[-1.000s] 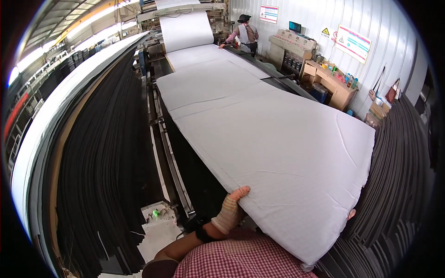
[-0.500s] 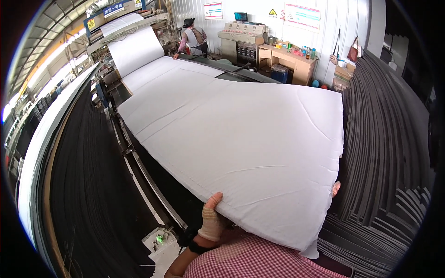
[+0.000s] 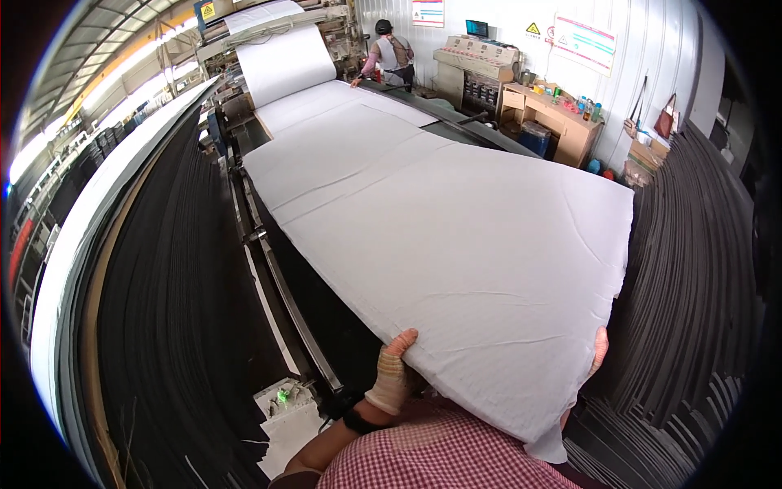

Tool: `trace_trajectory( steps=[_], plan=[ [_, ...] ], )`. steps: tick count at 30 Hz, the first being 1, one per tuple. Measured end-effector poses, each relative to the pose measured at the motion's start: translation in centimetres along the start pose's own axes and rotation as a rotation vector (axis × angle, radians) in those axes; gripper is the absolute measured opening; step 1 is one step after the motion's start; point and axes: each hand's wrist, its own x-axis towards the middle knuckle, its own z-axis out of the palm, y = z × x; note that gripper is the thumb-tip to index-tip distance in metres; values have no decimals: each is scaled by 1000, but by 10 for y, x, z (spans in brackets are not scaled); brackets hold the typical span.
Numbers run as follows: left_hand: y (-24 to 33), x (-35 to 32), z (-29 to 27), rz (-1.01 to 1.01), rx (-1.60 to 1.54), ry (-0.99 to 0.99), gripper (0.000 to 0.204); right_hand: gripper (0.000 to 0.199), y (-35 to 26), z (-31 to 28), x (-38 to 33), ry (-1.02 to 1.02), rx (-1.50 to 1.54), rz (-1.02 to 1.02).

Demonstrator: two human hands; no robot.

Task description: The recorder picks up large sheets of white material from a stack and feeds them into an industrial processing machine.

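Note:
A large white sheet (image 3: 456, 236), soft-looking with several creases, stretches from close to my body toward the machine at the far left. My left hand (image 3: 393, 376), in a light knitted covering that leaves the thumb tip bare, grips its near left edge, thumb on top and fingers hidden underneath. At the near right edge my right hand (image 3: 599, 352) holds the sheet from the side; most of that hand is behind the sheet. The sheet's near corner (image 3: 547, 444) droops beside my checked clothing. Farther off, another white sheet (image 3: 326, 110) lies below the machine's white roll (image 3: 285, 63).
Tall stacks of dark sheets stand on the left (image 3: 171, 310) and right (image 3: 672, 277). A metal rail (image 3: 285, 301) runs along the table's left side. Beyond are a co-worker (image 3: 393, 55) by the machine, a control console (image 3: 476, 61) and a wooden desk (image 3: 562, 122) with bottles.
My view has swung, so the scene sits farther right. More of my right hand shows at the sheet's edge. Both hands keep their hold; the co-worker's head has turned toward the machine.

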Motion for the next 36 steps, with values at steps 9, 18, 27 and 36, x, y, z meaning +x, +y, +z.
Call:
trace_trajectory(
  steps=[9,18,27,36],
  plan=[
    [-2,-13,0,-109,210,-47,86,65,6,22,-22,101,-477,21],
    [32,-56,-2,-113,125,-103,83,69,35,35,-31,-218,-549,280],
    [66,-68,-97,319,99,354,17,72,79,27,-8,-281,-334,572],
    [65,-60,-129,391,260,473,16,59,103,-45,48,103,-99,523]
  ],
)
